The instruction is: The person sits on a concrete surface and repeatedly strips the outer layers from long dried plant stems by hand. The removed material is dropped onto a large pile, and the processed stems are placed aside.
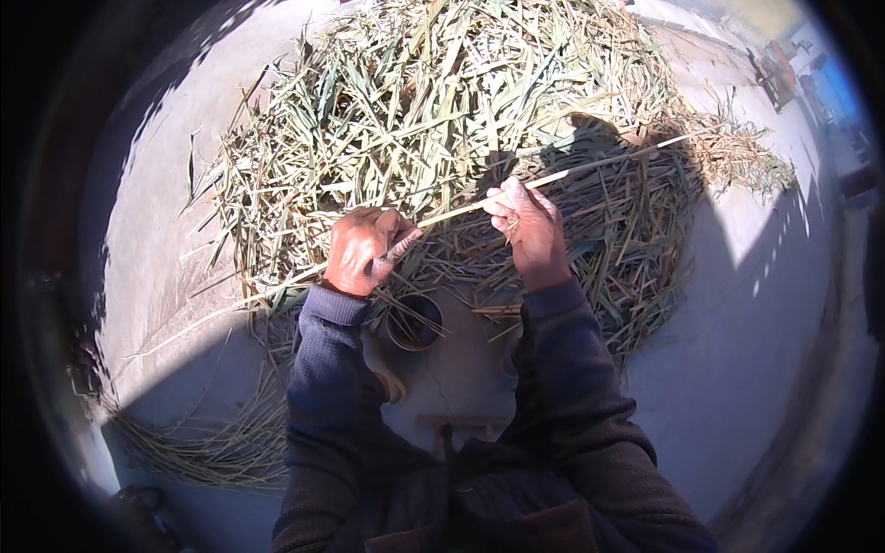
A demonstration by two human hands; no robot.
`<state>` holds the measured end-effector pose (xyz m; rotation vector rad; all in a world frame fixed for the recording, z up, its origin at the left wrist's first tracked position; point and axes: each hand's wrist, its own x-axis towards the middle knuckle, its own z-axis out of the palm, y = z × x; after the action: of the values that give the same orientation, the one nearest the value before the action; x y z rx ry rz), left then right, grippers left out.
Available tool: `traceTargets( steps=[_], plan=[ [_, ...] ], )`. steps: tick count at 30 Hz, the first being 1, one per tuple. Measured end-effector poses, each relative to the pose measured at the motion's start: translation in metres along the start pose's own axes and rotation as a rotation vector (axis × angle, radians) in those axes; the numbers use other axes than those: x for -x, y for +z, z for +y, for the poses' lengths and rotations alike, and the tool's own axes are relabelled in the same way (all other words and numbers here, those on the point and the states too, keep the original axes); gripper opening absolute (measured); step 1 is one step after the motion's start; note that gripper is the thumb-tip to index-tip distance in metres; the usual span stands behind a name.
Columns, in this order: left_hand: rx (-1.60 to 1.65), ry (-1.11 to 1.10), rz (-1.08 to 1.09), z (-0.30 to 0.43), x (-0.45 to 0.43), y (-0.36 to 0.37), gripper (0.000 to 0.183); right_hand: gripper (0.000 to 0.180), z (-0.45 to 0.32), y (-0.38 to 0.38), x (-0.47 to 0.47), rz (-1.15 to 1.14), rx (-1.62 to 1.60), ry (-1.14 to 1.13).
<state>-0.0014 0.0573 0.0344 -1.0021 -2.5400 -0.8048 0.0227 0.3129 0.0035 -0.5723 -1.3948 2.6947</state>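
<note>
A long, thin, pale plant stalk slants across in front of me, its right end higher in the picture. My left hand is closed around it, knuckles up. Toward its right part, my right hand grips the same stalk between thumb and fingers, with some dry scraps by the palm. The stalk runs out past both hands, to the lower left over the floor and to the upper right over the heap. Beneath and beyond my hands lies a large heap of dry leaves and husks.
A dark round container with bits of straw across it stands below my hands. Stripped thin stalks lie bundled at lower left. A small wooden stool is near my body. Orange equipment stands at far upper right on the concrete floor.
</note>
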Motion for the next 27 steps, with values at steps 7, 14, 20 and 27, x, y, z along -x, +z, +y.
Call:
traceTargets(
  steps=[7,14,20,27],
  plan=[
    [-0.025,0.095,0.014,0.008,-0.008,0.003,0.019,0.025,0.011,-0.018,-0.015,0.03,0.051,-0.008],
    [-0.036,0.05,0.052,0.006,-0.008,0.01,0.017,0.025,0.019,0.003,-0.001,0.022,-0.056,-0.062],
    [-0.151,-0.205,-0.076,-0.048,0.031,-0.047,0.015,0.025,-0.039,-0.09,-0.043,0.152,-0.104,-0.279],
    [0.024,-0.135,0.031,-0.023,0.009,-0.005,0.021,0.023,-0.01,-0.029,-0.025,0.045,-0.119,-0.201]
  ],
)
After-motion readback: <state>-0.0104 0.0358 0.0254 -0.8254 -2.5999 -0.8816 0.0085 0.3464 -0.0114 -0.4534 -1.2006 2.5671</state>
